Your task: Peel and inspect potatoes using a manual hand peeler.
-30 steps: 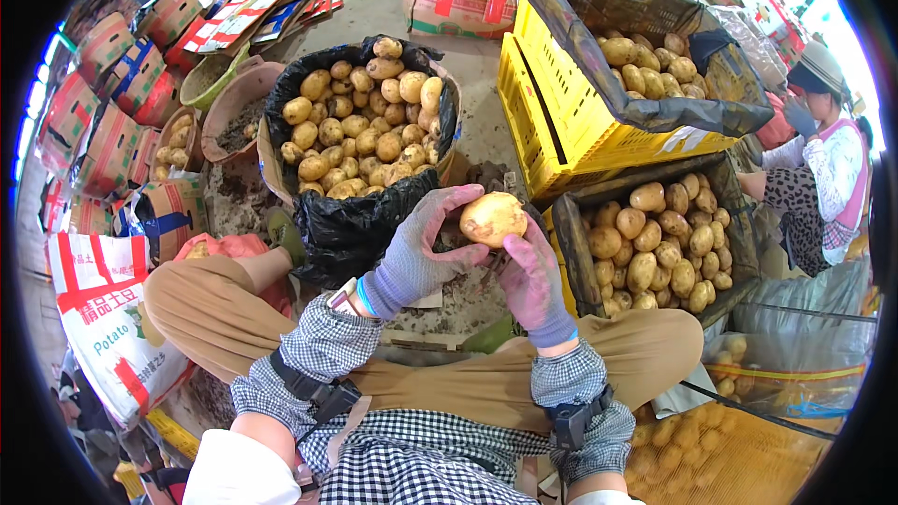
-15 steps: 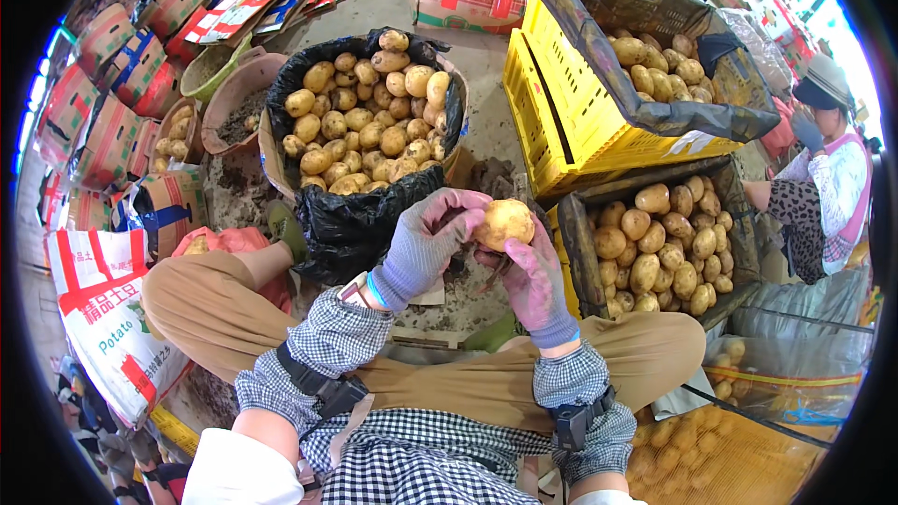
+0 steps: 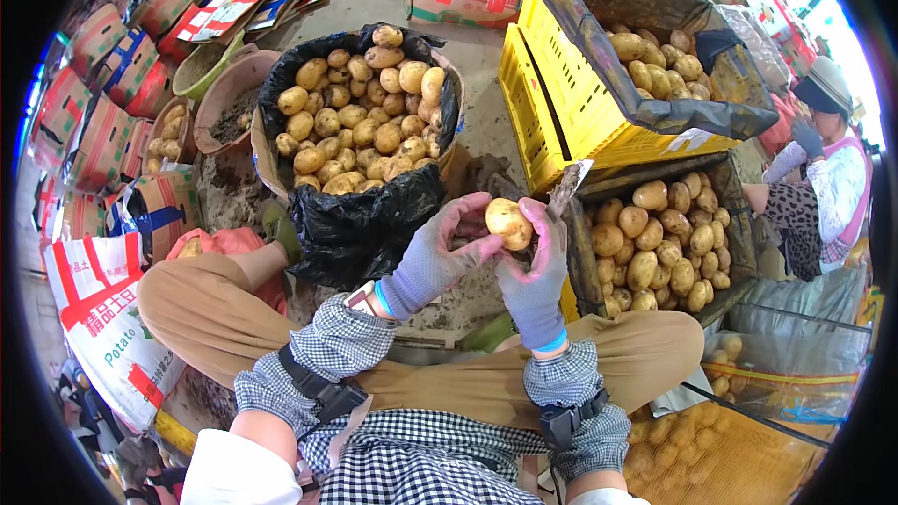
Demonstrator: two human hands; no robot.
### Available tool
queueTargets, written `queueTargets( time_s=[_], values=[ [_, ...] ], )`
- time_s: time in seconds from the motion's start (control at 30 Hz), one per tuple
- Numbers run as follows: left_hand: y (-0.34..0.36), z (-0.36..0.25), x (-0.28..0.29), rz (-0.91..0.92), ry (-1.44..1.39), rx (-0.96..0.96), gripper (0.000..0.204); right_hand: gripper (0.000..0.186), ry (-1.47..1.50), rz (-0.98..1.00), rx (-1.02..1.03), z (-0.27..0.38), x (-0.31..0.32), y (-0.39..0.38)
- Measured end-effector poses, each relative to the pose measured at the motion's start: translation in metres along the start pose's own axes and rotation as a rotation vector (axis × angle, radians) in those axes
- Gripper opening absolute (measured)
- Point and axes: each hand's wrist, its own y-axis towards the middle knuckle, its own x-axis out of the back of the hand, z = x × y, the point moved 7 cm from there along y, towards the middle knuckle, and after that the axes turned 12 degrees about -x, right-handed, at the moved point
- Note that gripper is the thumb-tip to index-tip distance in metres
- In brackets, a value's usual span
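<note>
A pale, soil-marked potato (image 3: 509, 223) is held up between two gloved hands above a seated person's lap. Slightly oval, it appears to lie with its long axis from 11 to 5 o'clock; neither end stands out as a front. At its 8 o'clock, the left hand (image 3: 435, 257) pinches it between thumb and fingers; at 5 o'clock, the right hand (image 3: 535, 285) curls around its right side, fingertips against the skin. A dirt-caked, blade-like strip (image 3: 564, 189) juts toward 2 o'clock just beyond the right hand; whether it is gripped there cannot be told.

The step looks like close inspection or cleaning of one potato, a stage that calls for a steady left-hand hold while the right works over the skin. Farther out, a black-lined tub (image 3: 365, 224) heaped with potatoes stands at 10 o'clock, a yellow crate (image 3: 585, 122) at 1, and a dark-lined crate (image 3: 581, 266) at 3.
</note>
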Motion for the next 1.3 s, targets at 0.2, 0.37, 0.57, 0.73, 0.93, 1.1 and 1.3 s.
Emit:
queueTargets(
  time_s=[0.2, 0.37, 0.57, 0.73, 0.93, 1.1, 1.3],
  values=[
    [0.001, -0.009, -0.003, -0.010, 0.049, -0.062, 0.067, 0.074, -0.118, 0.022, 0.072, 0.004, -0.003, -0.003],
    [0.001, -0.012, -0.004, 0.017, 0.038, -0.087, 0.065, 0.074, -0.113, 0.017, 0.091, 0.008, -0.001, -0.004],
    [-0.004, -0.008, 0.000, 0.034, -0.092, -0.030, 0.052, 0.064, -0.190, -0.052, 0.138, 0.017, -0.004, -0.001],
    [0.032, -0.040, 0.063, 0.093, 0.632, -0.034, 0.047, 0.057, 0.505, -0.040, -0.460, -0.020, 0.003, 0.005],
    [0.084, -0.036, 0.315, 0.244, 1.881, 0.142, 0.025, 0.063, 0.661, -0.250, -0.451, -0.038, 0.054, 0.018],
    [0.132, 0.024, 0.375, 0.625, 1.936, 0.295, 0.045, 0.057, 0.569, -0.516, -0.336, 0.005, 0.163, 0.013],
    [0.193, 0.037, 0.343, 0.527, 1.769, 0.280, 0.045, 0.053, 0.277, -0.880, -0.085, 0.163, 0.281, -0.071]
  ],
)
